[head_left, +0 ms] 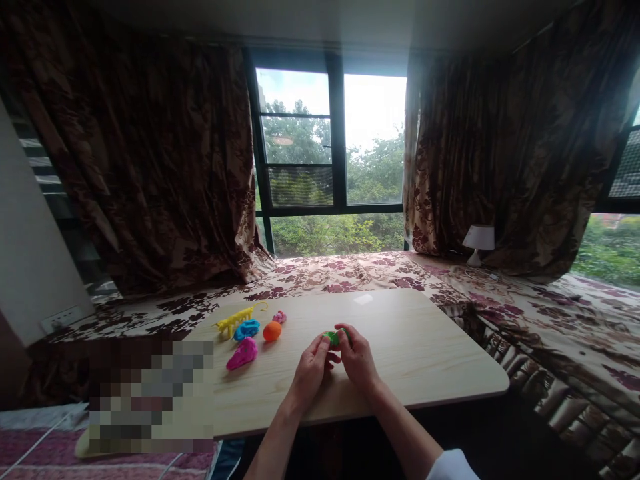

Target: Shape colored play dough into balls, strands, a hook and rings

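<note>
A small green lump of modelling clay (pixel 333 338) is pinched between my two hands above the table's middle. My left hand (pixel 313 365) grips it from the left with thumb and fingers. On the other side, my right hand (pixel 356 357) has its thumb and fingers closed on it too. To the left of my hands lie an orange ball (pixel 272 331), a magenta lump of clay (pixel 243 354), a blue clay piece (pixel 247 329) and a small pink lump (pixel 279 317). Behind the blue piece is a yellow animal-like figure (pixel 235 321) with thin legs and a curled tail.
The pale wooden table (pixel 425 353) has rounded corners. A pixelated patch (pixel 155 393) covers its left end. Behind it is a ledge with a flowered cover (pixel 345 272), and a white lamp (pixel 479 241) stands on its right part. Patterned curtains (pixel 190 153) frame the window.
</note>
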Demonstrator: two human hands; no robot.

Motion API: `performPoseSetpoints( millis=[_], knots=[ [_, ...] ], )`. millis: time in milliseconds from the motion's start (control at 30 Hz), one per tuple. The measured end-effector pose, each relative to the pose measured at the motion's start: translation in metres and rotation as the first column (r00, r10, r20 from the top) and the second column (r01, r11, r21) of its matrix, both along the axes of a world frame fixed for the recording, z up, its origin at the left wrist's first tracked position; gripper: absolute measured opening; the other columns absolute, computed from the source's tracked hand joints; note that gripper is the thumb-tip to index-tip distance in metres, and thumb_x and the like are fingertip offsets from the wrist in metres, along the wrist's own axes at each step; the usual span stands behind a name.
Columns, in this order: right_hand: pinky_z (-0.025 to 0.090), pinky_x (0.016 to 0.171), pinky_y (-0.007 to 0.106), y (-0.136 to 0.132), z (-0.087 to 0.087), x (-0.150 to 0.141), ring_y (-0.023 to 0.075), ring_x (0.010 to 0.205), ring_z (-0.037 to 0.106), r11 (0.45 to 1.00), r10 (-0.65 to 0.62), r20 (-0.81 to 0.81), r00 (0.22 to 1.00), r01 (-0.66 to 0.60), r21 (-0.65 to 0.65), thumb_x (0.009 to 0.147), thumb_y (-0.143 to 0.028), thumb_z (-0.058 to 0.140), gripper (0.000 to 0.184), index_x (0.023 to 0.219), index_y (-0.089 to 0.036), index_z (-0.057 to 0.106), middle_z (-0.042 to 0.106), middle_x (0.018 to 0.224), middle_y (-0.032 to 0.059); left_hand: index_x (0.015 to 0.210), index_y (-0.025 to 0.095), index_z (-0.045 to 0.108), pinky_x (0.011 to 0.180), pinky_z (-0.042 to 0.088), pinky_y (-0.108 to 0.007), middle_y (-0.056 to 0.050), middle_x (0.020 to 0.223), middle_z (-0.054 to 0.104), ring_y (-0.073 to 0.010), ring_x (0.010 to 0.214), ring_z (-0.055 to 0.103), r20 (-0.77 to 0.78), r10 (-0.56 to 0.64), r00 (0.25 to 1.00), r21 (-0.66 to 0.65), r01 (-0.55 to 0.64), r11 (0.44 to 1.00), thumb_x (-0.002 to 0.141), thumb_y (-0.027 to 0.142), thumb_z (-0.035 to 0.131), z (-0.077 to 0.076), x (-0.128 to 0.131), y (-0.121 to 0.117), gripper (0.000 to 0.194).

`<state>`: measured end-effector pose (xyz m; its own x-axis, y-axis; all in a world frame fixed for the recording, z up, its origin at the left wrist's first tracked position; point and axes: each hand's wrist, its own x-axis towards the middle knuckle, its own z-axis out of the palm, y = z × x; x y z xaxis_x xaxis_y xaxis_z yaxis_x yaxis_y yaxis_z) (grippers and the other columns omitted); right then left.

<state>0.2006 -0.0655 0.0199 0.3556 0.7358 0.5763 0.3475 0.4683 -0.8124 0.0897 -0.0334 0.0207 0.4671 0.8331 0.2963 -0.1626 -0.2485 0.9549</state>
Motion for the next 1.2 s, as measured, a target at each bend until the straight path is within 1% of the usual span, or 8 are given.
performPoseSetpoints(
  millis=[133,267,333,433,567,667,1000,1200],
  knots=[
    [0.044,0.075,0.028,-0.004,0.002,-0.002,0.0149,0.08,0.056,0.999,0.036,0.147,0.988,-0.04,0.027,0.086,-0.025,0.037,0.029,0.107,-0.02,0.056,0.061,0.092,0.004,0.099,0.017,0.059,0.064,0.045,-0.025,-0.003,0.081,0.063,-0.0117,0.066,0.056,0.059,0.067,0.996,-0.005,-0.066,0.998,0.075,0.036,0.053,-0.004,-0.004,0.006,0.032],
    [0.045,0.064,0.025,-0.005,0.0,-0.002,0.0109,0.062,0.054,0.996,0.082,0.106,0.991,-0.085,0.022,0.085,-0.019,0.035,0.035,0.118,-0.021,0.046,0.06,0.077,-0.0005,0.093,0.017,0.061,0.066,0.046,-0.026,-0.004,0.087,0.064,-0.0129,0.072,0.057,0.14,0.151,0.979,-0.097,-0.139,0.986,0.074,0.038,0.053,-0.008,-0.006,0.013,0.03],
    [0.045,0.058,0.023,-0.004,0.001,-0.002,0.0104,0.058,0.052,0.998,0.056,0.061,0.997,-0.058,0.03,0.086,-0.022,0.035,0.029,0.109,-0.02,0.052,0.058,0.072,-0.001,0.094,0.017,0.062,0.068,0.046,-0.026,-0.005,0.091,0.065,-0.0136,0.076,0.058,0.147,0.148,0.978,-0.111,-0.132,0.985,0.074,0.038,0.055,-0.01,-0.006,0.014,0.03],
    [0.044,0.057,0.021,-0.003,0.002,-0.003,0.0115,0.068,0.054,0.997,0.042,0.093,0.995,-0.048,0.059,0.085,-0.027,0.041,0.021,0.09,-0.019,0.06,0.057,0.082,0.0022,0.1,0.018,0.061,0.073,0.045,-0.026,-0.005,0.096,0.064,-0.0148,0.083,0.058,0.147,0.138,0.979,-0.123,-0.121,0.985,0.071,0.034,0.06,-0.011,-0.005,0.015,0.034],
    [0.045,0.057,0.021,0.002,-0.002,-0.002,0.0121,0.071,0.054,0.999,-0.006,0.103,0.995,0.0,0.052,0.081,-0.028,0.048,0.021,0.098,-0.02,0.058,0.054,0.087,0.0031,0.101,0.018,0.06,0.078,0.046,-0.03,-0.006,0.098,0.064,-0.0164,0.086,0.059,0.2,0.15,0.968,-0.174,-0.115,0.978,0.068,0.033,0.063,-0.009,-0.004,0.012,0.036],
    [0.046,0.063,0.024,0.008,-0.007,0.0,0.0126,0.07,0.053,0.997,-0.08,0.111,0.991,0.079,0.017,0.082,-0.028,0.047,0.024,0.102,-0.019,0.058,0.053,0.088,0.004,0.101,0.015,0.06,0.08,0.046,-0.033,-0.008,0.097,0.065,-0.0169,0.084,0.06,0.19,0.077,0.979,-0.161,-0.046,0.986,0.072,0.036,0.058,-0.005,-0.003,0.007,0.035],
    [0.04,0.061,0.022,0.003,-0.003,0.0,0.012,0.064,0.052,0.993,-0.029,0.243,0.97,0.055,-0.101,0.085,-0.038,0.041,0.03,0.079,-0.02,0.064,0.057,0.071,0.0012,0.1,0.015,0.061,0.084,0.045,-0.033,-0.007,0.097,0.064,-0.0169,0.087,0.059,0.243,0.019,0.97,-0.169,0.023,0.985,0.072,0.034,0.06,0.002,-0.003,-0.001,0.034],
    [0.035,0.052,0.021,0.006,-0.011,0.003,0.0112,0.055,0.047,0.989,-0.059,0.19,0.98,0.083,-0.123,0.081,-0.033,0.046,0.024,0.068,-0.016,0.058,0.057,0.06,0.0,0.101,0.016,0.061,0.08,0.047,-0.033,-0.007,0.096,0.065,-0.0167,0.082,0.06,0.194,0.049,0.98,-0.165,-0.017,0.986,0.069,0.035,0.062,0.0,-0.001,-0.001,0.038]
  ],
)
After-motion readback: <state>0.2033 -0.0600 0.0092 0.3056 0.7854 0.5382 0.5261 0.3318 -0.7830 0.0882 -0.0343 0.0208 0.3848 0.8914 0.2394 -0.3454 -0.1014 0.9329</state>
